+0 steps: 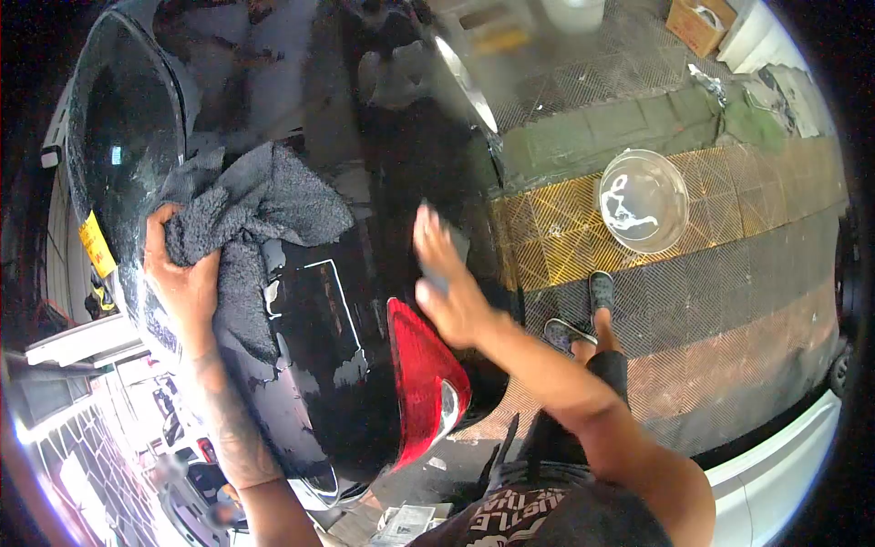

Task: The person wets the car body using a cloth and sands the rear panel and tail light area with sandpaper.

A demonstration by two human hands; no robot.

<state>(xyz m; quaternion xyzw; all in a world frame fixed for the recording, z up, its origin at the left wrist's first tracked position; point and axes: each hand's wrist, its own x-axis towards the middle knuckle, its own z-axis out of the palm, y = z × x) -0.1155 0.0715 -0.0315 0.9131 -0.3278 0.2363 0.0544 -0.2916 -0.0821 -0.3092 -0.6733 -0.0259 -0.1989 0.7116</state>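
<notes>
My left hand [185,278] is closed on a thick dark grey towel [264,196], which lies bunched over the wet black car [328,118] beside the rear window. My right hand [448,296] rests with fingers stretched along the body panel, just above the red tail light [424,387]. Between its thumb and fingers shows a small blue-grey piece [439,281], mostly hidden under the palm. Motion blurs the fingertips. Water streaks and beads cover the paint around both hands.
A clear bucket [643,202] stands on the yellow and grey floor tiles, near my feet. Behind it runs a green mat [611,137]. A cardboard box [699,25] sits at the far right, and a white vehicle [775,465] is behind me. A yellow tag [97,244] hangs by the window.
</notes>
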